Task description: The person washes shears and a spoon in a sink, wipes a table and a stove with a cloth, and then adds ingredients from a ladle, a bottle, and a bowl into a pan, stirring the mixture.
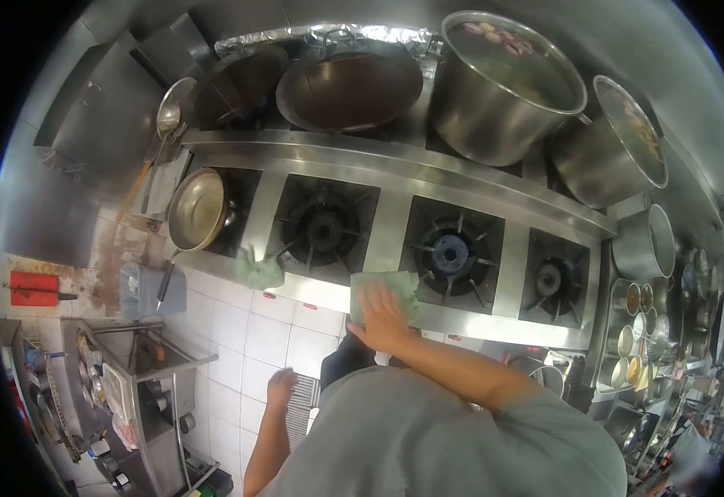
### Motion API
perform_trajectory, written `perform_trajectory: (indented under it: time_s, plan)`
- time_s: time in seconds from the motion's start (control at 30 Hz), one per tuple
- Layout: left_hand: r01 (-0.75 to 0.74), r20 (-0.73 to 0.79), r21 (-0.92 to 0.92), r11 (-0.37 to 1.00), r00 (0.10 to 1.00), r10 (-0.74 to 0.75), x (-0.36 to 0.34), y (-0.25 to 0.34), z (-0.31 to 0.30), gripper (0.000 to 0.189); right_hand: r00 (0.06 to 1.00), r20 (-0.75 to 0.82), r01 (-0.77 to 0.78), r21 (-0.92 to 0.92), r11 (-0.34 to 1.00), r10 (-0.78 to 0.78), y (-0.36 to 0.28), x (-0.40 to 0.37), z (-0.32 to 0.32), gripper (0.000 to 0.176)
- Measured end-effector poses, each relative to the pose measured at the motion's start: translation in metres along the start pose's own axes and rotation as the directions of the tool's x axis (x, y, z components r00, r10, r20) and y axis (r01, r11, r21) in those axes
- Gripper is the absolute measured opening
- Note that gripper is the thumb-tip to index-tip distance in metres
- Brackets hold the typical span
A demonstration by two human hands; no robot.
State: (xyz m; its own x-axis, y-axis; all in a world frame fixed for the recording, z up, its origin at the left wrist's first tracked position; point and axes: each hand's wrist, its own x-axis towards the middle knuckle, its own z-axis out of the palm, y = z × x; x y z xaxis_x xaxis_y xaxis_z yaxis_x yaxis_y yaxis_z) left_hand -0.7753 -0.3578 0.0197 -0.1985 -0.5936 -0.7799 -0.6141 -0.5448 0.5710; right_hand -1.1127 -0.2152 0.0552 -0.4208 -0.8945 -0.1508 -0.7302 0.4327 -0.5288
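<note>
My right hand (383, 318) lies flat with its fingers stretched out, pressing a folded green cloth (407, 286) onto the front steel edge of the stove (388, 207). Just behind the cloth is a burner (451, 253) with a bluish centre, and to its left a dark burner (325, 232). My left hand (281, 387) hangs low beside my body over the tiled floor, its fingers curled in, with nothing visible in them. A second green cloth (261, 270) lies crumpled on the stove's front edge, further left.
A long-handled pan (196, 210) sits on the left burner, its handle jutting over the front edge. Woks (350, 89) and large stockpots (507, 91) line the back. At left stand a bin (153, 290) and a metal rack (142, 373); seasoning containers (625, 340) are at right.
</note>
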Motion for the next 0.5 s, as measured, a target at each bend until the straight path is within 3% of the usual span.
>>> perform_trajectory:
  time_s: [0.03,0.07,0.1,0.13,0.17,0.2,0.23,0.3,0.33,0.37,0.4,0.43,0.47,0.5]
  plan:
    - [-0.167,0.096,0.3,0.939,0.985,0.144,0.037,-0.071,-0.031,0.038,0.996,-0.017,-0.083,0.014,0.996,0.083,0.012,0.014,0.028,0.086]
    - [-0.341,0.189,0.546,0.766,0.94,0.284,0.071,-0.135,-0.059,0.035,0.986,-0.032,-0.163,0.03,0.986,0.164,0.017,0.021,0.043,0.087]
    - [-0.474,0.37,0.756,0.452,0.878,0.302,0.056,-0.158,-0.075,0.03,0.99,-0.069,-0.123,-0.018,0.992,0.121,0.016,0.02,0.041,0.088]
    - [-0.575,0.545,0.816,0.066,0.802,0.246,0.045,-0.167,-0.089,0.029,0.99,-0.061,-0.132,-0.017,0.991,0.13,0.018,0.024,0.041,0.088]
    - [-0.371,0.376,0.859,0.352,0.925,0.055,0.026,-0.164,-0.096,0.03,0.99,-0.075,-0.127,-0.057,0.99,0.122,0.02,0.029,0.041,0.089]
    - [-0.088,0.23,0.823,0.562,0.955,-0.187,0.011,-0.164,-0.1,0.032,0.99,-0.088,-0.122,-0.099,0.988,0.114,0.022,0.035,0.042,0.09]
    - [0.05,0.226,0.683,0.729,0.934,-0.276,0.025,-0.213,-0.121,0.033,0.989,-0.078,-0.133,-0.102,0.986,0.126,0.028,0.05,0.045,0.09]
    - [0.377,0.213,0.295,0.878,0.869,-0.446,0.03,-0.236,-0.135,0.034,0.955,-0.227,-0.232,-0.174,0.957,0.19,0.047,0.093,0.047,0.092]
    - [0.392,0.213,0.309,0.866,0.859,-0.465,0.03,-0.234,-0.145,0.034,0.943,-0.235,-0.284,-0.187,0.941,0.238,0.056,0.117,0.037,0.091]
    - [-0.058,0.279,0.728,0.683,0.935,-0.218,0.036,-0.231,-0.155,0.034,0.926,-0.247,-0.335,-0.199,0.921,0.284,0.064,0.147,0.02,0.091]
    - [-0.456,0.469,0.868,0.194,0.883,-0.023,0.04,-0.215,-0.161,0.034,0.92,-0.273,-0.341,-0.2,0.918,0.282,0.081,0.175,0.008,0.091]
    - [-0.646,0.652,0.758,0.092,0.754,-0.08,0.059,-0.188,-0.177,0.032,0.912,-0.301,-0.348,-0.203,0.915,0.28,0.096,0.198,-0.004,0.09]
    - [-0.202,0.312,0.877,0.435,0.929,-0.199,0.082,-0.193,-0.174,0.033,0.908,-0.296,-0.364,-0.201,0.909,0.298,0.108,0.214,-0.013,0.09]
    - [0.243,-0.007,0.701,0.671,0.943,-0.334,0.089,-0.159,-0.16,0.035,0.905,-0.329,-0.348,-0.203,0.915,0.271,0.116,0.225,-0.022,0.09]
